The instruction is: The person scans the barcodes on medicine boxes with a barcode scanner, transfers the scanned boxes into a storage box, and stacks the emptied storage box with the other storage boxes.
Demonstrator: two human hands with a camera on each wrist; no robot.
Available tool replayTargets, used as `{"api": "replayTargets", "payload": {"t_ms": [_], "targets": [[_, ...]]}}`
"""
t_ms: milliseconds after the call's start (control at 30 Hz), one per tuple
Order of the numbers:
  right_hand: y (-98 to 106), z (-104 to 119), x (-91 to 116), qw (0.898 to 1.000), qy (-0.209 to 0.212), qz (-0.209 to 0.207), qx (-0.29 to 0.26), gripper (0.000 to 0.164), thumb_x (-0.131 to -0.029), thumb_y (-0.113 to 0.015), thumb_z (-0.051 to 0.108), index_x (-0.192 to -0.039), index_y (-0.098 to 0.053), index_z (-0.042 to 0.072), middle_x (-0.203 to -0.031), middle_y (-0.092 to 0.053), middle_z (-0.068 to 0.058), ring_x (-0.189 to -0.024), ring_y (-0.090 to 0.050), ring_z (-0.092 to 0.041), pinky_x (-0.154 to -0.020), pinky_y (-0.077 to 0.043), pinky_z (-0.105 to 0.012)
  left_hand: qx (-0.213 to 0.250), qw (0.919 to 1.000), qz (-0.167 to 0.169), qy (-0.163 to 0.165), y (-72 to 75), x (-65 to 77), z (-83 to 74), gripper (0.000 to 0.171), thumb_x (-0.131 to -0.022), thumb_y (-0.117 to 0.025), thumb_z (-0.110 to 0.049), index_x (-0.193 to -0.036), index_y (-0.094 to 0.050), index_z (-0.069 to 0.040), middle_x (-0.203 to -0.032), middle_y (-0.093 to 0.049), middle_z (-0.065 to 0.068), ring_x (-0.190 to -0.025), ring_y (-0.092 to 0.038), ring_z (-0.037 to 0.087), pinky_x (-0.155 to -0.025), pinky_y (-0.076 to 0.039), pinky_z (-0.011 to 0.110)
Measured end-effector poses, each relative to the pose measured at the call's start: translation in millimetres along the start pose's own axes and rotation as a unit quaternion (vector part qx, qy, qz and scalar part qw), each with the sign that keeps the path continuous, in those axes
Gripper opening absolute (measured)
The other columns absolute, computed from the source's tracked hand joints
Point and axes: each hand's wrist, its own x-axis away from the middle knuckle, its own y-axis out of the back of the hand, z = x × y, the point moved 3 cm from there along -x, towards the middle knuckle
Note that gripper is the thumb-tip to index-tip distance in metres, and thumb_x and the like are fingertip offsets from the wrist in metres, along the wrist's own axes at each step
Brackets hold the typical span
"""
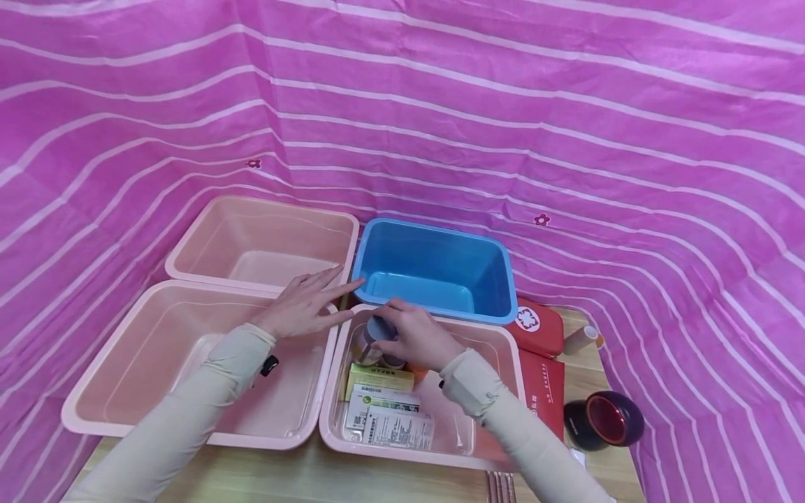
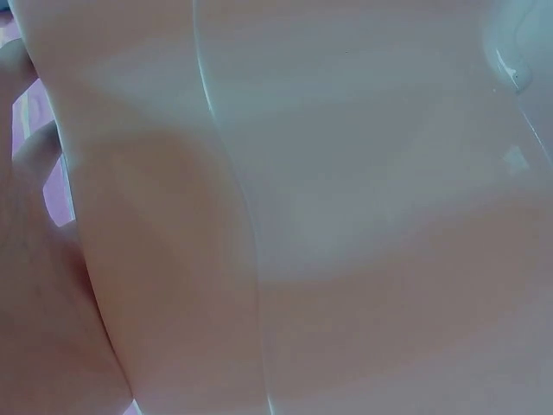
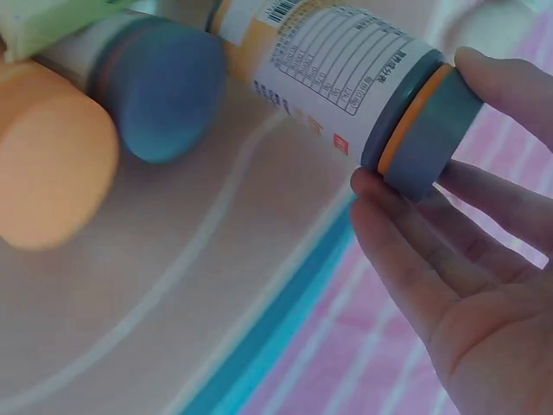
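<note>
Right wrist view: right hand [image 3: 484, 303] gripped bottle [image 3: 337, 78] by cap [image 3: 436, 130], long axis pointed away (left hand [image 1: 300, 307] farther, outspread).

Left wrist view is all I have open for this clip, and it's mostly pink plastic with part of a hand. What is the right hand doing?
Observer: The right hand grips a bottle by its cap.
Operator: What stands just beyond that hand?
Observer: A blue tub.
Operator: And nearer the person?
Observer: A yellow box, lying in the pink tub under that hand.
</note>
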Motion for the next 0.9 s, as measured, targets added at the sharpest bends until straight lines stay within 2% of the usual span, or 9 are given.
{"api": "replayTargets", "payload": {"t_ms": [100,233,333,467,567,733,800,900], "targets": [[15,1,8,0.999,0.017,-0.028,-0.014,0.052,-0.088,-0.083,0.025,-0.133,-0.067,0.005,-0.123,-0.067,-0.007,-0.096,-0.066,-0.016,-0.082,-0.060,-0.027,0.004,1.0000,0.001,0.001,-0.1,-0.4,0.0,0.072,-0.098,-0.053,-0.065,-0.161,-0.028,-0.042,-0.171,-0.021,0.013,-0.158,-0.019,0.037,-0.120,-0.023,0.066],[34,0,24,0.998,0.024,-0.049,-0.038,0.052,-0.087,-0.084,0.021,-0.133,-0.066,0.003,-0.126,-0.066,-0.008,-0.097,-0.066,-0.017,-0.079,-0.060,-0.026,0.012,0.9999,0.005,0.005,-0.1,0.1,-0.3,0.072,-0.097,-0.054,-0.065,-0.161,-0.028,-0.043,-0.171,-0.021,0.013,-0.158,-0.019,0.036,-0.120,-0.022,0.066],[49,-2,40,0.997,0.021,-0.059,-0.053,0.052,-0.087,-0.084,0.017,-0.134,-0.065,0.004,-0.128,-0.065,-0.007,-0.099,-0.065,-0.017,-0.079,-0.060,-0.024,0.012,0.9999,0.006,0.008,-0.1,0.1,-0.3,0.073,-0.097,-0.054,-0.065,-0.161,-0.027,-0.044,-0.171,-0.021,0.014,-0.158,-0.019,0.036,-0.121,-0.022,0.066],[69,-9,65,0.994,0.022,-0.088,-0.062,0.052,-0.086,-0.084,0.013,-0.134,-0.066,0.006,-0.129,-0.066,-0.005,-0.103,-0.065,-0.016,-0.082,-0.061,-0.029,0.014,0.9999,0.003,0.007,-0.2,-0.7,0.2,0.073,-0.096,-0.055,-0.065,-0.161,-0.028,-0.043,-0.171,-0.022,0.014,-0.158,-0.020,0.037,-0.120,-0.022,0.066],[82,-17,88,0.992,0.008,-0.109,-0.060,0.053,-0.085,-0.084,0.012,-0.134,-0.066,0.007,-0.129,-0.066,-0.003,-0.105,-0.066,-0.015,-0.085,-0.061,-0.034,0.018,0.9998,0.005,0.007,0.0,-0.9,0.1,0.073,-0.096,-0.056,-0.064,-0.161,-0.029,-0.043,-0.171,-0.021,0.014,-0.158,-0.019,0.038,-0.120,-0.022,0.066],[98,-34,128,0.989,-0.037,-0.139,-0.018,0.057,-0.081,-0.087,0.009,-0.134,-0.067,0.011,-0.127,-0.067,-0.001,-0.105,-0.067,-0.015,-0.085,-0.061,-0.037,0.017,0.9997,0.011,0.009,-0.2,-1.0,0.0,0.073,-0.096,-0.055,-0.065,-0.161,-0.027,-0.045,-0.172,-0.019,0.012,-0.158,-0.019,0.037,-0.121,-0.022,0.065],[103,-40,143,0.987,-0.052,-0.152,0.001,0.060,-0.078,-0.089,0.007,-0.133,-0.068,0.013,-0.127,-0.067,-0.001,-0.105,-0.068,-0.016,-0.084,-0.062,-0.035,0.016,0.9998,0.009,0.008,-0.2,-0.9,-0.1,0.073,-0.096,-0.055,-0.065,-0.161,-0.027,-0.045,-0.172,-0.020,0.012,-0.158,-0.019,0.037,-0.120,-0.023,0.065],[110,-49,166,0.983,-0.068,-0.170,-0.005,0.064,-0.074,-0.088,-0.002,-0.133,-0.068,0.014,-0.129,-0.066,-0.005,-0.106,-0.065,-0.015,-0.081,-0.061,-0.029,0.016,0.9998,0.006,0.005,0.2,-0.7,-0.1,0.073,-0.096,-0.056,-0.064,-0.161,-0.028,-0.044,-0.171,-0.021,0.014,-0.157,-0.020,0.039,-0.120,-0.024,0.066]]}}
